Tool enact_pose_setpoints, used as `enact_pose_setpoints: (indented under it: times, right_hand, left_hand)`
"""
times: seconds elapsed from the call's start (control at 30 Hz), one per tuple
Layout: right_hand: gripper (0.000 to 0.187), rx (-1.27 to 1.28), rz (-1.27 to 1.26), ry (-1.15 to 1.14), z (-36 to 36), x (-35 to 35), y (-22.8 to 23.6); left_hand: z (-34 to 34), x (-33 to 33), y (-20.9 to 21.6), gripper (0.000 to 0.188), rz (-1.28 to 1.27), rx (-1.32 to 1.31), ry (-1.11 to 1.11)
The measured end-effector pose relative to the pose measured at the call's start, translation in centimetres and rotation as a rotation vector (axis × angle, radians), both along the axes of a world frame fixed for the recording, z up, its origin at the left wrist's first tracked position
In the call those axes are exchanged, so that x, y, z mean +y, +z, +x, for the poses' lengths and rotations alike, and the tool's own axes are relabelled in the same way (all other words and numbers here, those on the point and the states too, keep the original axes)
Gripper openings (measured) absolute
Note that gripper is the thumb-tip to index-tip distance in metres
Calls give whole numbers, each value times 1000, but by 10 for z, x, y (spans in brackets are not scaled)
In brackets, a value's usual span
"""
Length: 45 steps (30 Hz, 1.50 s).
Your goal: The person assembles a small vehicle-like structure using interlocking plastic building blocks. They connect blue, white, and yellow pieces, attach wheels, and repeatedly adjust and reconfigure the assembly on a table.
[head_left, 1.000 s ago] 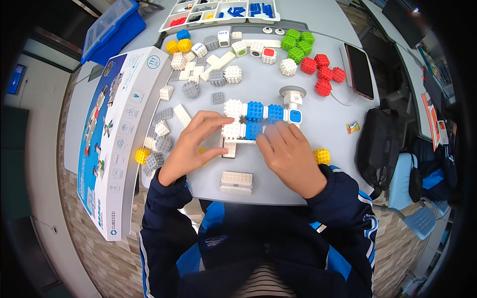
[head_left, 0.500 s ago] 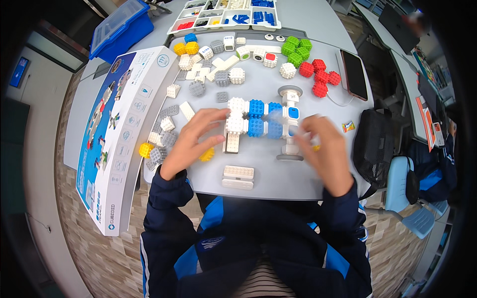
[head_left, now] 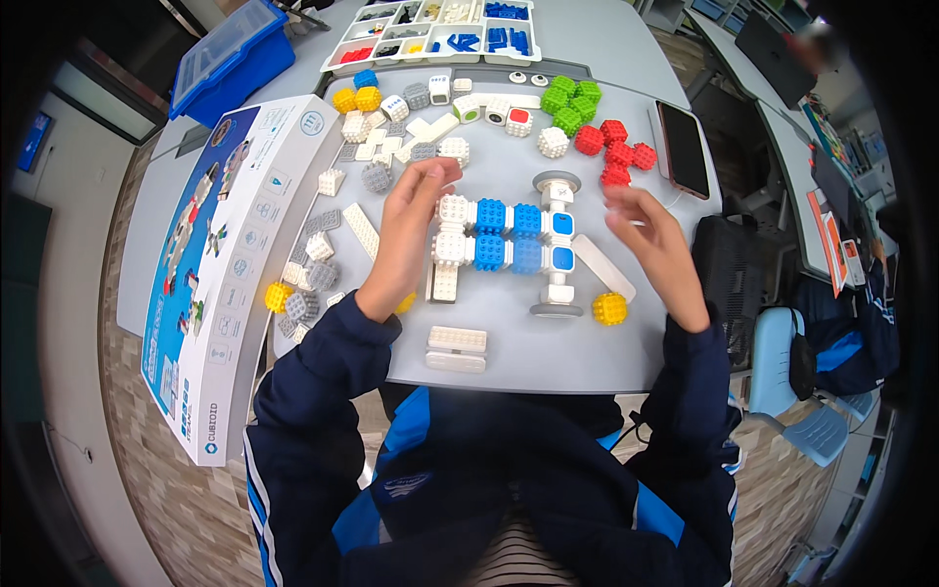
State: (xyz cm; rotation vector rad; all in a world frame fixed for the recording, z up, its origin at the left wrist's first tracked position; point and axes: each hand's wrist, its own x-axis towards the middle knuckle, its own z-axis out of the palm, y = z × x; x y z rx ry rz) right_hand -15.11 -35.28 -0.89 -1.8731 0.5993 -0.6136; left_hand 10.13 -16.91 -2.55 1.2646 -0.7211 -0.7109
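An assembled model of studded cubes lies mid-table: white cubes [head_left: 451, 243] at its left end, blue cubes [head_left: 490, 217] in the middle, and white modules with blue faces [head_left: 562, 224] on the right. Grey-rimmed wheels [head_left: 557, 181] stand at the far and near ends of its right side. Left of the model, my left hand [head_left: 399, 235] is raised with fingers stretched, its tips beside a loose white cube [head_left: 454, 150]; no grip on it shows. My right hand [head_left: 657, 249] hovers right of the model, fingers apart and loosely bent, nothing in them. Below it lie a white strip [head_left: 604, 267] and a yellow cube [head_left: 609, 308].
Loose white and grey pieces [head_left: 376, 177] spread along the left. Green cubes [head_left: 566, 120], red cubes [head_left: 615, 153] and a phone [head_left: 682, 149] lie at the far right. A sorting tray [head_left: 386, 59] stands at the back, a large box [head_left: 264, 254] at the left. White bricks [head_left: 457, 338] lie near the front edge.
My left hand has moved farther from me, toward the loose white cube. My right hand has drawn away from the model's wheel side, up and right, uncovering the white strip and yellow cube.
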Motion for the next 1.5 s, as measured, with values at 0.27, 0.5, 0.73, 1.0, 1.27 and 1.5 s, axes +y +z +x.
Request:
enact_pose_setpoints:
  times: [0.27, 0.5, 0.73, 1.0, 1.27, 1.5]
  right_hand:
    - [25, -250, 736, -237, 65, 24, -46]
    - [12, -282, 764, -344, 82, 25, -53]
    - [16, -369, 921, -319, 85, 34, -43]
    - [33, 19, 750, -129, 55, 33, -16]
    - [34, -137, 986, -21, 69, 43, 11]
    - [35, -48, 830, 101, 54, 61, 36]
  left_hand:
    - [1, -20, -18, 40, 120, 241, -87]
    - [2, -17, -12, 38, 248, 384, -112]
    - [-1, -13, -3, 39, 243, 405, -5]
    - [2, -6, -14, 37, 202, 440, -10]
    - [-3, -8, 1, 40, 29, 396, 12]
    - [-34, 25, 50, 37, -60, 238, -18]
